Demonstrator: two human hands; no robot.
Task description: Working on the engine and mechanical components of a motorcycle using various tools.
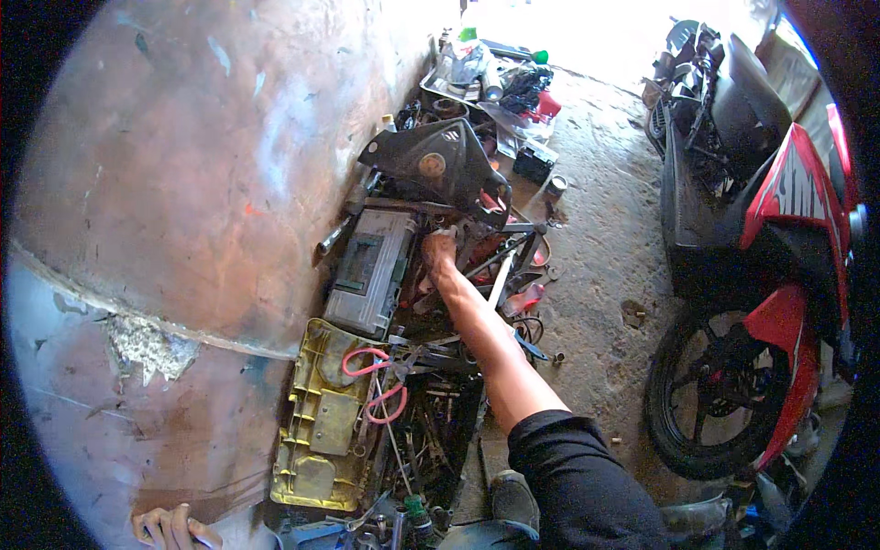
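At the centre of the frame the right hand [440,249] reaches into a heap of metal parts [477,266] on the floor, just beside a grey battery [371,270]. At the lower left edge the left hand [170,527] rests against the rusty wall [183,183]. A yellow tool case [316,431] lies open below the battery. A red motorcycle [770,275] stands at the right.

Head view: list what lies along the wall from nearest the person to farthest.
Yellow plastic tray with a pink cable → grey battery, right hand reaching in beside it → black motorcycle fairing panel → heap of bottles and bags.
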